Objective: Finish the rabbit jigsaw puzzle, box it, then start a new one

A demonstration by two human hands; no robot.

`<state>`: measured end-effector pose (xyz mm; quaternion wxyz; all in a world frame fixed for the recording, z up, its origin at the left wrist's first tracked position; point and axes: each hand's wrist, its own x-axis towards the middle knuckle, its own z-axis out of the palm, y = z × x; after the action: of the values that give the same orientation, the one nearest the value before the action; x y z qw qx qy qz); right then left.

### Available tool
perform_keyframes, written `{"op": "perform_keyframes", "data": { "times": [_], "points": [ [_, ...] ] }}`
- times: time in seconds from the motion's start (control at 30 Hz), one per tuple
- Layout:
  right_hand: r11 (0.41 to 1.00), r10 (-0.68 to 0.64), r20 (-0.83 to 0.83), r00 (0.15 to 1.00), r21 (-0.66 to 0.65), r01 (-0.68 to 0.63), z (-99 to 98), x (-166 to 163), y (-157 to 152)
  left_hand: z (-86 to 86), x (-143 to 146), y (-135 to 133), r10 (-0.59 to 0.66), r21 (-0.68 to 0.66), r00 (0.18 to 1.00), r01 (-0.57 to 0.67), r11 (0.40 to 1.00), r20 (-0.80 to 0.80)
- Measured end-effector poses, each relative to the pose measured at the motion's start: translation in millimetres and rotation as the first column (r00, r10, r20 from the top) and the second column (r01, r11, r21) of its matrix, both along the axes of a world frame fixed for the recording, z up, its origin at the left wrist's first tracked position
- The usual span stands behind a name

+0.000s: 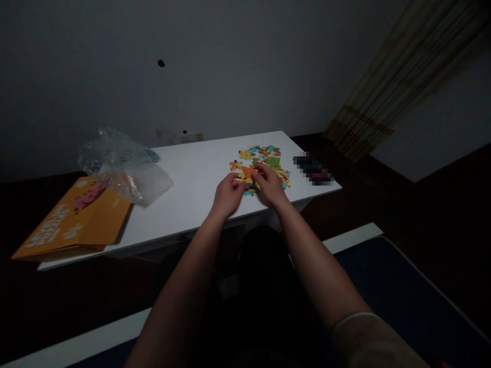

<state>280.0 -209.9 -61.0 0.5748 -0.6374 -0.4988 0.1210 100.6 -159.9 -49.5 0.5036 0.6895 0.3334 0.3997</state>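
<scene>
Both hands meet over colourful jigsaw puzzle pieces [273, 161] on the white table. My left hand [227, 195] has its fingers bent and closed at the left edge of a yellow and orange puzzle piece [246, 175]. From the right, my right hand [270, 187] curls its thumb and fingers over the same yellow-orange part, hiding some of it. Whether this is one piece or a few joined ones is hard to tell in the dim light. Just beyond the left hand lies a small orange piece [235, 166], and a yellow piece [244, 154] rests farther back.
An orange cardboard box [95, 217] overhangs the left end of the white table [192, 176]. Crumpled clear plastic [128, 174] lies partly over it. A dark blurred object [312, 170] sits near the right edge. Behind are a wall and a curtain [378, 97].
</scene>
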Motion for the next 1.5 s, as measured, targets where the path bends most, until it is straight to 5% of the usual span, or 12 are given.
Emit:
{"op": "perform_keyframes", "data": {
  "times": [0.23,0.43,0.63,0.83,1.03,1.23,1.5],
  "points": [
    [0.998,0.06,0.044,0.997,-0.024,-0.059,0.9,-4,-8,8.3,-7,-4,0.05,0.172,0.991,-0.027,0.985,-0.127],
    [0.978,-0.199,-0.035,0.979,0.05,0.201,0.8,-3,-16,15.6,-3,-17,-0.041,0.442,0.927,0.217,0.87,-0.373],
    [0.961,-0.247,0.293,0.924,-0.048,0.272,11.6,-5,-18,15.6,-8,-27,0.021,0.473,0.869,0.248,0.846,-0.494],
    [0.969,-0.123,0.532,0.838,-0.118,0.218,28.3,77,8,9.6,-12,-32,0.066,0.515,0.87,0.226,0.827,-0.488],
    [0.966,0.097,0.484,0.87,-0.256,0.034,29.3,129,30,2.6,-14,-35,0.094,0.555,0.888,0.196,0.809,-0.451],
    [0.989,-0.028,0.345,0.938,-0.129,0.077,29.0,119,23,3.9,-16,-40,0.085,0.547,0.88,0.213,0.81,-0.468],
    [0.956,-0.293,0.245,0.924,0.103,0.275,31.2,125,24,6.7,-15,-39,0.084,0.529,0.868,0.218,0.82,-0.489]
  ]
}}
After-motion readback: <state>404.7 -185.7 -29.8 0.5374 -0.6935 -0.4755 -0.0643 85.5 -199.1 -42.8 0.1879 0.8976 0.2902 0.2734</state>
